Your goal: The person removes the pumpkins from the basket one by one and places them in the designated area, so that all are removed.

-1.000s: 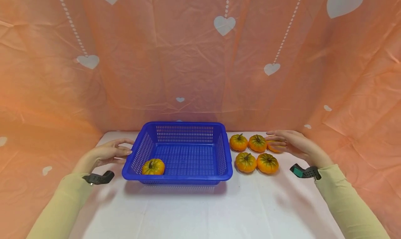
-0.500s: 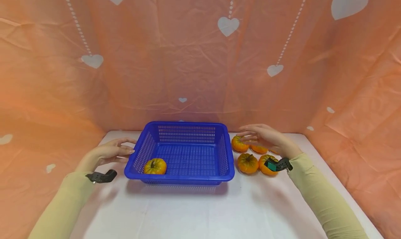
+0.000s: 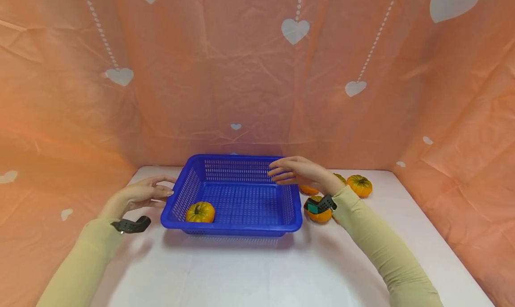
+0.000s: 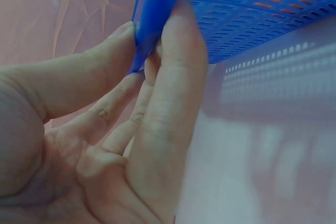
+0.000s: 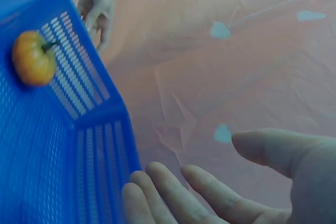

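A blue plastic basket (image 3: 231, 229) with slotted walls stands on the white table. One small orange-green pumpkin (image 3: 200, 212) lies in its front left corner. At the left rim, my left hand (image 3: 141, 194) pinches the basket edge (image 4: 160, 11) between thumb and fingers, as the left wrist view shows. My right hand (image 3: 299, 170) hovers over the basket's back right corner, fingers loosely extended and holding nothing; the right wrist view shows its palm side bare. Right of the basket sit several more pumpkins (image 3: 359, 186), partly hidden behind my right hand and forearm.
The white table (image 3: 225, 271) stretches in front of the basket. An orange cloth (image 3: 249, 97) with white hearts hangs behind and along both sides. Dark devices are strapped to the left wrist (image 3: 130, 225) and the right wrist (image 3: 320, 204).
My right hand has swept left from above the far right pumpkins to the basket's back right corner, with nothing in it. My left hand stays at the basket rim.
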Available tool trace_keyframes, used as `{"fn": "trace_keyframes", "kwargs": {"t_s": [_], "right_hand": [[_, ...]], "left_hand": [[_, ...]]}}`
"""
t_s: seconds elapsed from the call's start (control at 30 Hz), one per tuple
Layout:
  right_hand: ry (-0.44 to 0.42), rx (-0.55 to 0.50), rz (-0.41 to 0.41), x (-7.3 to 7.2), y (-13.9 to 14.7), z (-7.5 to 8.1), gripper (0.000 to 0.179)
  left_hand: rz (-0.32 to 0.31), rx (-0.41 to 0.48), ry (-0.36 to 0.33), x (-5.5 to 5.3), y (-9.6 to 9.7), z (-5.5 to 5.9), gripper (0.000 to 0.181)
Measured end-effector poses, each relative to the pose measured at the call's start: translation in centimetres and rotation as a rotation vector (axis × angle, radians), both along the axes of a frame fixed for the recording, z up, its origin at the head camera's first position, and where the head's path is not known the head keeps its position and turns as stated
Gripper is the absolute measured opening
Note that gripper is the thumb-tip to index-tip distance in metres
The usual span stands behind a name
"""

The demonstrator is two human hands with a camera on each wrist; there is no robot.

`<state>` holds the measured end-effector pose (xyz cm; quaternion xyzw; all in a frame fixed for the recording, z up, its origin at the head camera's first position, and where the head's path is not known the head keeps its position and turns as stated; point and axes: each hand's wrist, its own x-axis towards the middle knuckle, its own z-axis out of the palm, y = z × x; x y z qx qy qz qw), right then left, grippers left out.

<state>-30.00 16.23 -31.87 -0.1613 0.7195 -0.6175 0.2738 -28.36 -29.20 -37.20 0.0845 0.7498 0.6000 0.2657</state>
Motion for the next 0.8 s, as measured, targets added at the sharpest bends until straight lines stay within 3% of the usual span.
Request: {"fn": "trace_keyframes", "kwargs": {"t_s": [0.4, 0.8], "right_hand": [[-0.108, -0.102, 0.013, -1.2, -6.1, -1.5, 0.036], [-0.134, -0.093, 0.085, -2.3, -9.5, -2.9, 0.039]], "left_hand": [[0.013, -0.011, -0.006, 0.2, 0.1, 0.2, 0.054], [0.019, -0.037, 0.006, 0.0, 0.0, 0.2, 0.052]]}}
